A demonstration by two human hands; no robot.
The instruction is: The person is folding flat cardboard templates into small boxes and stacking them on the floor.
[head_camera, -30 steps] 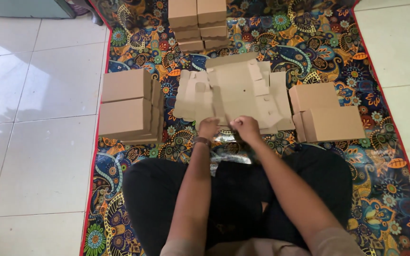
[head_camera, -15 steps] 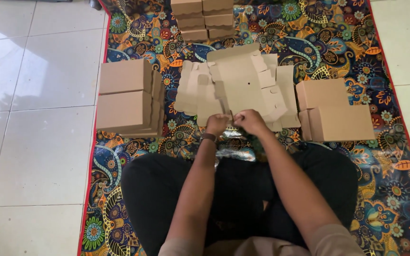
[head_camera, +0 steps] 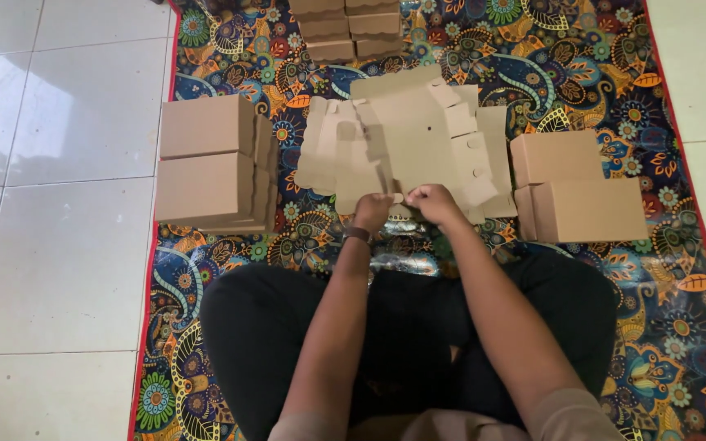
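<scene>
A patterned mat (head_camera: 614, 49) on the tiled floor (head_camera: 59, 245) carries flat cardboard blanks (head_camera: 418, 139) and folded boxes (head_camera: 206, 159).

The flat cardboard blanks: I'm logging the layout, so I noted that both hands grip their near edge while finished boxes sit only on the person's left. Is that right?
Not quite. The head view shows finished boxes on both sides: a stack on the left and two boxes on the right, with more at the top. The rest holds: the left hand and right hand grip the near edge of the flat cardboard blanks.
</scene>
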